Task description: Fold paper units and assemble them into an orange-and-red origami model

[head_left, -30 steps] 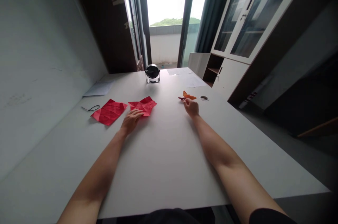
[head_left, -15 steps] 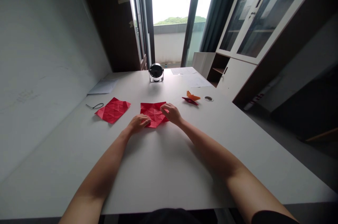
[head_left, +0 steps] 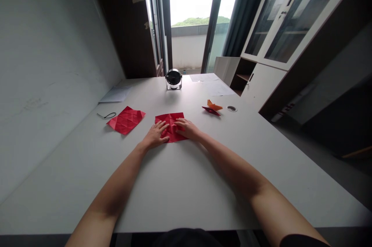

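Observation:
A creased red paper square (head_left: 171, 120) lies on the white table (head_left: 180, 177) in front of me. My left hand (head_left: 155, 135) rests flat on its left part, fingers stretched out. My right hand (head_left: 187, 128) lies flat on its right part, fingers also spread. A second creased red sheet (head_left: 126, 119) lies to the left, untouched. To the right sit two small folded paper figures, one orange (head_left: 214, 105) and one dark red (head_left: 211, 111), away from both hands.
A small round black and silver device (head_left: 173, 79) stands at the table's far middle. White papers (head_left: 115, 94) lie at the far left and far right (head_left: 213, 88). A black loop (head_left: 107, 115) lies by the wall. A cable hole (head_left: 231, 108) is near the right edge. Cabinets stand at right.
My right hand left the folded figures and came to the red square. The square slid toward the middle, and both hands now press flat on it.

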Tool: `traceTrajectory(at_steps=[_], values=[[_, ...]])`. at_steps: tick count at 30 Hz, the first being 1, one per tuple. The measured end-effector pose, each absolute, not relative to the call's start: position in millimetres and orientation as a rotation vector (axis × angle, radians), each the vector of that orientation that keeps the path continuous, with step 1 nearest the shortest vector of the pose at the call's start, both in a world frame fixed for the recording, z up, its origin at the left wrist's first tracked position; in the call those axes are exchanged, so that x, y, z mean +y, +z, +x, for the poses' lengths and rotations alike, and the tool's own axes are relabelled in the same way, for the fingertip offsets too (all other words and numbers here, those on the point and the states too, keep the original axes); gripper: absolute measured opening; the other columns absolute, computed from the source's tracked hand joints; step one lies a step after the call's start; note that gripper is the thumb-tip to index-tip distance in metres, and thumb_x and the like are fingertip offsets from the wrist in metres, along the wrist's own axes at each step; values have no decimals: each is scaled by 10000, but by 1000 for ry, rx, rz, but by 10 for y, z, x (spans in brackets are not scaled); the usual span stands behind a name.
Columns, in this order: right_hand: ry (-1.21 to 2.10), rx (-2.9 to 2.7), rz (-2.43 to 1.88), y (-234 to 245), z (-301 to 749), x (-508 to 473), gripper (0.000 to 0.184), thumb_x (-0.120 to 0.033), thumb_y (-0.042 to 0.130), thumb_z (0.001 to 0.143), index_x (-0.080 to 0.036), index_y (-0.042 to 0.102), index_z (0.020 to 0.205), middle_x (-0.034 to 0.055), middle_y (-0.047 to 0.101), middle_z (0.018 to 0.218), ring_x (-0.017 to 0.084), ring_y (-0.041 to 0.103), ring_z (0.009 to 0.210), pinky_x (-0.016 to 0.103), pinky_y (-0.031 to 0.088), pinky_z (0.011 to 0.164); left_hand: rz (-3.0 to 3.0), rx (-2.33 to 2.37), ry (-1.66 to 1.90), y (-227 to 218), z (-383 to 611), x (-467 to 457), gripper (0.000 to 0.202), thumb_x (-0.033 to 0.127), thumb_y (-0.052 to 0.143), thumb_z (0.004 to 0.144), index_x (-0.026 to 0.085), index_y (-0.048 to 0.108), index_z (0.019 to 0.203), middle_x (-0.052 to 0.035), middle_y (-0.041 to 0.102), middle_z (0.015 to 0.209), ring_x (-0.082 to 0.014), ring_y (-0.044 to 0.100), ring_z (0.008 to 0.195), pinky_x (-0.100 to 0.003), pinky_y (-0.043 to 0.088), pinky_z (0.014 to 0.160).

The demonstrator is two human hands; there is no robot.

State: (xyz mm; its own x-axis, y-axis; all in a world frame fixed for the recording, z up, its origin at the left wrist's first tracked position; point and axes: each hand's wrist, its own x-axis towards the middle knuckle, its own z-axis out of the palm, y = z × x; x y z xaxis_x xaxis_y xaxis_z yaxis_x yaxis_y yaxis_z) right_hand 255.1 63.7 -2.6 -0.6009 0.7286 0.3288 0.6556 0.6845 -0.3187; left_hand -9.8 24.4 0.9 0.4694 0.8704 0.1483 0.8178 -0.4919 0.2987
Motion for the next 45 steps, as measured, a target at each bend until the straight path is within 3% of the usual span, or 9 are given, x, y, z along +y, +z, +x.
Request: traceTrajectory(at_steps=[4,8,14,20,22,25,30,37,45], values=[[139,-2578,-1045,79,2452,545,546,-419,630,923,-276,527,1439,84,423,1554,294,340,1456,490,269,1197,2450,1596,242,-27,-148,272,924,741,561,805,286,301,1565,-97,178,1660,-359,122,1529,-571,118,1214],[185,-2657,-1053,60,2398,539,588,-509,512,978,-259,439,1505,85,351,1596,277,273,1491,471,250,1205,2484,1563,214,-28,-166,270,865,749,503,834,304,321,1553,-77,180,1661,-336,123,1533,-560,76,1221],[193,-2699,-1225,-54,2420,625,685,-639,342,991,-243,360,1550,89,270,1631,300,200,1515,493,172,1225,2471,1702,389,2,-88,256,508,579,414,962,247,553,1320,-105,391,1570,-315,287,1473,-577,154,1201],[166,-2732,-1195,-8,2351,482,745,-703,330,960,-261,339,1559,101,248,1638,331,204,1506,503,173,1210,2540,1722,538,39,-6,210,345,489,498,940,197,626,1072,-140,628,1184,-297,563,1149,-478,371,1085],[140,-2722,-1171,22,2323,437,716,-692,353,960,-274,369,1542,99,297,1618,320,264,1481,489,200,1200,2539,1724,518,35,4,209,372,488,484,944,200,622,1135,-139,612,1228,-295,545,1182,-456,381,1074],[96,-2673,-1202,40,2309,437,632,-634,354,987,-283,422,1508,92,391,1565,289,348,1433,454,254,1177,2508,1729,418,-6,-6,241,506,515,442,958,241,514,1377,-116,471,1485,-296,402,1381,-474,287,1156],[121,-2634,-1335,-31,2383,563,668,-634,351,986,-250,388,1532,114,316,1607,300,251,1491,472,210,1199,2387,1785,271,-97,-86,336,701,656,382,935,293,343,1534,-79,236,1648,-313,172,1520,-544,123,1211],[183,-2557,-1487,-75,2468,636,721,-650,322,983,-198,365,1543,158,277,1617,323,214,1508,548,166,1200,2286,1841,344,-90,-218,430,857,780,423,847,241,386,1511,-138,269,1628,-346,173,1517,-555,96,1208],[195,-2698,-1151,-19,2367,492,675,-635,367,986,-247,376,1539,102,297,1619,274,234,1507,472,161,1228,2272,1872,347,-138,-229,437,836,764,377,870,234,366,1518,-126,244,1640,-338,166,1522,-545,93,1212]])
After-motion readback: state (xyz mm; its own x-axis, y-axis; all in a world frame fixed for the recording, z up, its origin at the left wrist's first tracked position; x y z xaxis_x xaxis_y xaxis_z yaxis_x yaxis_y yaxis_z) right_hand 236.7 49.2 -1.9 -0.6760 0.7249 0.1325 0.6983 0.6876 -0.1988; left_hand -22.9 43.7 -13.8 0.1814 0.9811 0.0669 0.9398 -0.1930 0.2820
